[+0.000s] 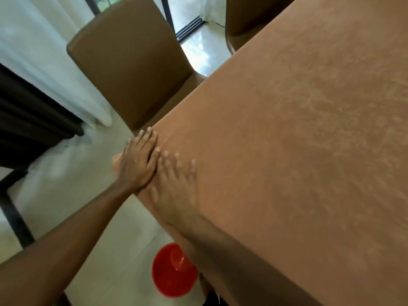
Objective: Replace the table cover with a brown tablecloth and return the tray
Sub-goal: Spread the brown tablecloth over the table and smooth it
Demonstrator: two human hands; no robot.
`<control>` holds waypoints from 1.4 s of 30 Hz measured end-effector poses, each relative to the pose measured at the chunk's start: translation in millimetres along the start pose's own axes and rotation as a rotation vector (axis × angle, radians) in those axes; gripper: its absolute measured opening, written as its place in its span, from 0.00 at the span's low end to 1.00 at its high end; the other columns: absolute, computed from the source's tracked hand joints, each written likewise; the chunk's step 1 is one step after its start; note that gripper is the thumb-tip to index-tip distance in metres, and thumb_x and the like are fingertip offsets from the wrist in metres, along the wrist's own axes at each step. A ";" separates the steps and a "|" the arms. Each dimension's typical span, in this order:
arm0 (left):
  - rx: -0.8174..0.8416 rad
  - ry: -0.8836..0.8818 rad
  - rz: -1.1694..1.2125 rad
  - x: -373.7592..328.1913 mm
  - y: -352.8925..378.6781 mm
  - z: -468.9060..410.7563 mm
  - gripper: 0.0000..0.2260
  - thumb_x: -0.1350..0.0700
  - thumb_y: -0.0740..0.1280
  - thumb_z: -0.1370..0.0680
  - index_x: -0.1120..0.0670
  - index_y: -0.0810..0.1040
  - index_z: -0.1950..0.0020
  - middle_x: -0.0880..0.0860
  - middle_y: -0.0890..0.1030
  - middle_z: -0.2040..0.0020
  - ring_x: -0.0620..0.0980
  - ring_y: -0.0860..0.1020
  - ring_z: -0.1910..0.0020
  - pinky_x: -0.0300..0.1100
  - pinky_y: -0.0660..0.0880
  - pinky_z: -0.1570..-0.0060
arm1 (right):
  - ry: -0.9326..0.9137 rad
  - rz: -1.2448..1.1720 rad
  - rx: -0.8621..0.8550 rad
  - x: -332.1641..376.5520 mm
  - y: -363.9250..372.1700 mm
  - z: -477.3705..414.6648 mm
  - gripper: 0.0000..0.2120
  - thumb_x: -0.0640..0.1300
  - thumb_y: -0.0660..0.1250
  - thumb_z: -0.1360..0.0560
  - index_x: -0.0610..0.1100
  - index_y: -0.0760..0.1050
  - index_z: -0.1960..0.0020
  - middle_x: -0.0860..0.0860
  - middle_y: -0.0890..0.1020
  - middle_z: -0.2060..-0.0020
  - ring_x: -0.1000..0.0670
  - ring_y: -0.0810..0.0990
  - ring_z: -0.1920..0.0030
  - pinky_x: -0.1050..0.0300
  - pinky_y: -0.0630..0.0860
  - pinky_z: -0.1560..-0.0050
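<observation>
A brown tablecloth (298,140) covers the table, which fills the right of the head view. My left hand (138,161) lies flat with straight fingers against the cloth at the table's left edge. My right hand (176,180) rests flat on the cloth just right of it, fingers spread; it is blurred and blends with the cloth. The two hands touch side by side. No tray is in view.
A brown chair (130,62) stands at the table's left side, a second brown chair (249,21) at the far end. A red bowl-like object (172,270) sits on the pale floor by the table's near edge. Dark furniture (33,124) is at the left.
</observation>
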State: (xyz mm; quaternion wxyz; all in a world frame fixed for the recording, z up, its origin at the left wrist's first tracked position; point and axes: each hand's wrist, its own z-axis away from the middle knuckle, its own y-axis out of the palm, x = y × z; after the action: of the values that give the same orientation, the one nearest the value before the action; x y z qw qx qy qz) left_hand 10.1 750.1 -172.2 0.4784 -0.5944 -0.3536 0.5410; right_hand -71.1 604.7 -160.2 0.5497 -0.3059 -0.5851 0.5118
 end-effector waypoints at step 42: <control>-0.092 -0.112 0.378 -535.3 187.1 259.2 0.27 0.41 0.59 0.22 0.51 0.71 0.26 0.50 0.67 0.23 0.49 0.58 0.21 0.57 0.40 0.23 | -0.185 -0.023 -0.040 -359.1 -40.8 493.8 0.23 0.61 0.58 0.18 0.47 0.75 0.32 0.44 0.72 0.28 0.41 0.64 0.23 0.33 0.55 0.24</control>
State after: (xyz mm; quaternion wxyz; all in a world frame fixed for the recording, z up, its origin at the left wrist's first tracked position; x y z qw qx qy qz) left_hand -350.6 241.5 -175.8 0.3202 -0.6405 -0.2863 0.6366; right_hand -460.2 132.7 -177.3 0.4930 -0.2616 -0.6467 0.5198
